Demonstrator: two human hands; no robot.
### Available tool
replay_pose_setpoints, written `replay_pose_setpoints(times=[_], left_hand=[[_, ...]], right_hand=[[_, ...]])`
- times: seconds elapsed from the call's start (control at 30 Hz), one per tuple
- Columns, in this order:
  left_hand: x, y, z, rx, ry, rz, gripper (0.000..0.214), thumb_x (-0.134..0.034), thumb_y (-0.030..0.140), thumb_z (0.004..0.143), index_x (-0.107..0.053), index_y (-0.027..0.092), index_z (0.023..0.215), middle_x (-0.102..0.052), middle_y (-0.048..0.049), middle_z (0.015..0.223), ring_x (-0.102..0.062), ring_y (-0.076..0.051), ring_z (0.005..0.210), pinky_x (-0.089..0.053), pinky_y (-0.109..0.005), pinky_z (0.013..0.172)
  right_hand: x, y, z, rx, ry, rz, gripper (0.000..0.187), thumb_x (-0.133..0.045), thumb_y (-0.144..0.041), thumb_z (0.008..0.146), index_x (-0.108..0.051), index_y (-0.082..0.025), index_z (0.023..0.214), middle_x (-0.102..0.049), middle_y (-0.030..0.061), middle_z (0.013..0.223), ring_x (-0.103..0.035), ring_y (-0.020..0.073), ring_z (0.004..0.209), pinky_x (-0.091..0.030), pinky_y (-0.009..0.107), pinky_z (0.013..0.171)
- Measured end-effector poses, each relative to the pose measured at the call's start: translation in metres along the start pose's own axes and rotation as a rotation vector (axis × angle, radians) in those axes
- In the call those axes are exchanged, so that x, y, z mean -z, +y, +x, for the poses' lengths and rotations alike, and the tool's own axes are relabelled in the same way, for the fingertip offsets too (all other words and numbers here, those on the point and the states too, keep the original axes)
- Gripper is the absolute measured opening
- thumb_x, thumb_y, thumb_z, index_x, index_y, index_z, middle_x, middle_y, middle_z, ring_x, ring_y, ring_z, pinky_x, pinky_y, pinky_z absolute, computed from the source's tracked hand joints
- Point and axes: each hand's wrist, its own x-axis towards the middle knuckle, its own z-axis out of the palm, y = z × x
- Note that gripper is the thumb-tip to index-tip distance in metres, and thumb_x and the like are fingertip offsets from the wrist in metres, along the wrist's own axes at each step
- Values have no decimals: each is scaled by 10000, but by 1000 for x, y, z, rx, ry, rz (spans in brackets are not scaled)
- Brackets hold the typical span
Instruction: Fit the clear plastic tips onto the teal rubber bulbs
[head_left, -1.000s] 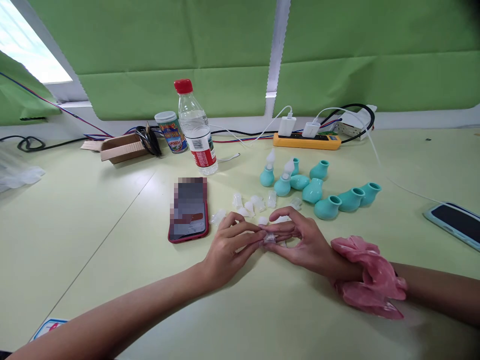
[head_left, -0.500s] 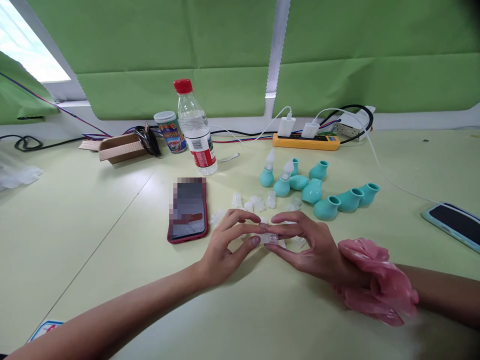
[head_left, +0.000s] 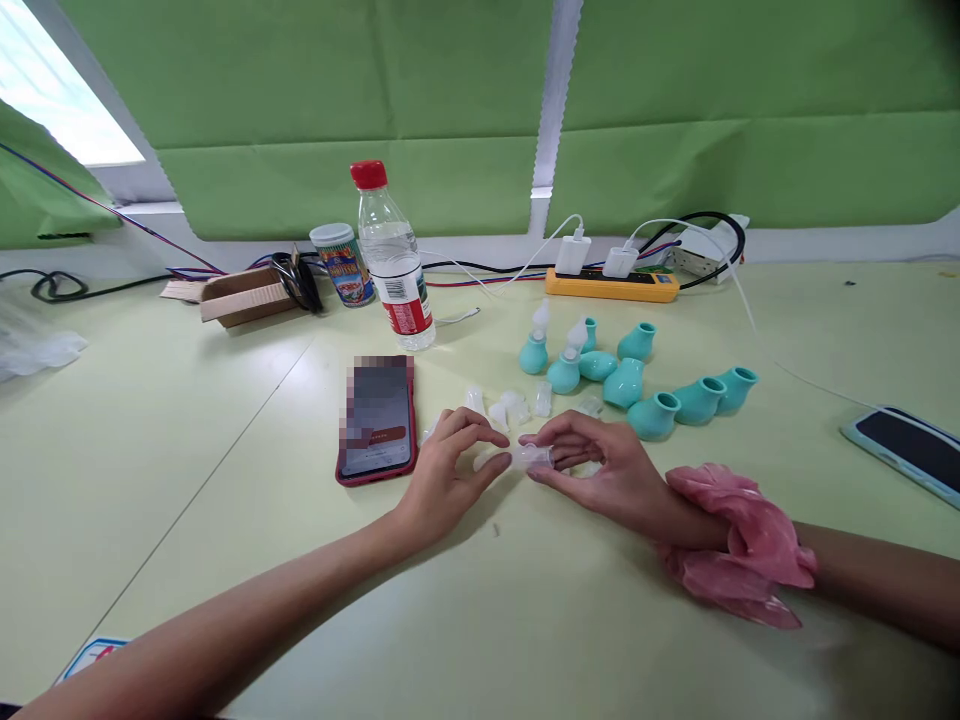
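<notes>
My right hand (head_left: 600, 462) pinches a small clear plastic tube (head_left: 534, 457) between thumb and fingers, lying sideways just over the table. My left hand (head_left: 457, 465) is curved at the tube's left end, thumb and forefinger a little apart; whether they touch it I cannot tell. A translucent white piece (head_left: 484, 460) shows between the left fingers. Beyond the hands lie several loose clear and whitish plastic pieces (head_left: 543, 399). Turquoise bulbs (head_left: 654, 416) stand or lie behind and to the right; two bulbs (head_left: 564, 373) carry tapered translucent tips. A tiny blurred bit (head_left: 496, 530) is near the left hand.
A phone in a red case (head_left: 375, 420) lies left of the hands, with a red-capped water bottle (head_left: 396, 270) and a can (head_left: 343, 265) behind. A yellow power strip (head_left: 611, 285) with chargers sits at the back. Another phone (head_left: 904, 450) lies right.
My left fingers have drawn back slightly from the tube, which was held between both hands. The right hand has shifted a little up and left. A tiny bit has appeared nearer to me.
</notes>
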Motion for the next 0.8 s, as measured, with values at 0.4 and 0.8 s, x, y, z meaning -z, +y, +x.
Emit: replay_pose_setpoints(times=[0.4, 0.8], left_hand=[[1, 5, -15, -688, -372, 373, 184, -432, 195, 663, -455, 172, 482, -423, 17, 353, -337, -87, 310, -233, -261, 352], [5, 13, -12, -449, -112, 5, 77, -529, 91, 752, -601, 112, 768, -622, -40, 600, -548, -88, 503, -423, -181, 458]], right_hand=[[5, 2, 2, 213, 84, -139, 84, -593, -183, 700, -602, -200, 782, -669, 29, 876, -630, 164, 788, -534, 293, 705], [1, 0, -3, -33, 10, 69, 161, -624, -210, 667, -612, -175, 824, -644, 43, 888, -623, 148, 748, -561, 251, 634]])
